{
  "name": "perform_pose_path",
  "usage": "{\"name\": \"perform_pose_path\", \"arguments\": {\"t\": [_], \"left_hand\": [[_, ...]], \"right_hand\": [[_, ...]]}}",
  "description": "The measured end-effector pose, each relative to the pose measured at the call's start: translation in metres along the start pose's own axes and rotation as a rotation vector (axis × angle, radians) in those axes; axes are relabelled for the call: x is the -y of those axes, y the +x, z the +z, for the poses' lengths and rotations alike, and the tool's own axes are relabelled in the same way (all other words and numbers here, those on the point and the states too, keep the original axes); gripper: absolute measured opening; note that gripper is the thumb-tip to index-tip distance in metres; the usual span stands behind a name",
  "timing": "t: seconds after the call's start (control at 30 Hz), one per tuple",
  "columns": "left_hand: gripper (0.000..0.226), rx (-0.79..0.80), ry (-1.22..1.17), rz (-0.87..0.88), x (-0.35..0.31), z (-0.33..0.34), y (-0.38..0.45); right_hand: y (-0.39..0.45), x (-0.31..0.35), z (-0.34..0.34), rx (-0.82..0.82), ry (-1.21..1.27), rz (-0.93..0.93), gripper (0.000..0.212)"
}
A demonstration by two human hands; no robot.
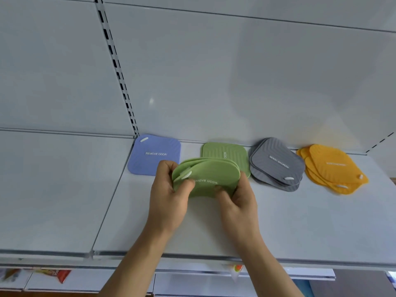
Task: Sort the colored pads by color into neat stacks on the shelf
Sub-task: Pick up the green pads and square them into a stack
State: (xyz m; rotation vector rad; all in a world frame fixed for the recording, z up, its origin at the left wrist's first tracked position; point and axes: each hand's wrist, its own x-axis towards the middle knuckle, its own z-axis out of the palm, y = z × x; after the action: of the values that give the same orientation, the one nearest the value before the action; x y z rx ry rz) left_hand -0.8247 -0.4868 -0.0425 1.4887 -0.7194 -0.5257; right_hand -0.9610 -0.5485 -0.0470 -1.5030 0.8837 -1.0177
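left hand: my fingers are curled around the left edge of the green bundle, thumb pressed on its near face close to a white oval tab.
right hand: closed on the right edge of the same bundle, thumb on the near face under the printed label.
green bundle: several green pads held together between both my hands, bowed and fanned at the top edge, lifted above the shelf.
green pad on shelf: lies flat at the far edge of the shelf, directly behind the bundle, partly hidden by it.
blue pad: lies flat at the far left, beside the slotted upright; label reads "remove odor".
grey stack: right of the green pad, several pads overlapped and skewed, edges not aligned.
yellow stack: farthest right, several pads fanned out, well apart from my hands.
row order, left to right: blue, green, grey, yellow, all along the back panel.
lower shelf: blurred packages show below the near edge; i cannot tell what they are.
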Motion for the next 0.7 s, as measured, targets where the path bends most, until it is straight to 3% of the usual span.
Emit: {"name": "perform_pose_path", "arguments": {"t": [0.17, 0.37, 0.57, 0.7], "left_hand": [[0.036, 0.044, -0.052, -0.011, 0.000, -0.001, -0.003], [0.027, 0.150, -0.052, -0.009, -0.001, -0.004, -0.001], [0.048, 0.275, -0.012, -0.055, 0.002, -0.012, 0.002], [0.031, 0.422, 0.158, 0.006, -0.003, -0.021, 0.011]], "right_hand": [[-0.004, -0.002, 0.000, 0.011, -0.016, -0.012, 0.031], [0.001, -0.003, -0.001, -0.005, -0.039, -0.034, 0.032], [0.006, -0.010, -0.005, 0.002, -0.083, -0.021, 0.037], [0.005, -0.014, -0.006, -0.016, -0.059, -0.011, 0.034]]}}
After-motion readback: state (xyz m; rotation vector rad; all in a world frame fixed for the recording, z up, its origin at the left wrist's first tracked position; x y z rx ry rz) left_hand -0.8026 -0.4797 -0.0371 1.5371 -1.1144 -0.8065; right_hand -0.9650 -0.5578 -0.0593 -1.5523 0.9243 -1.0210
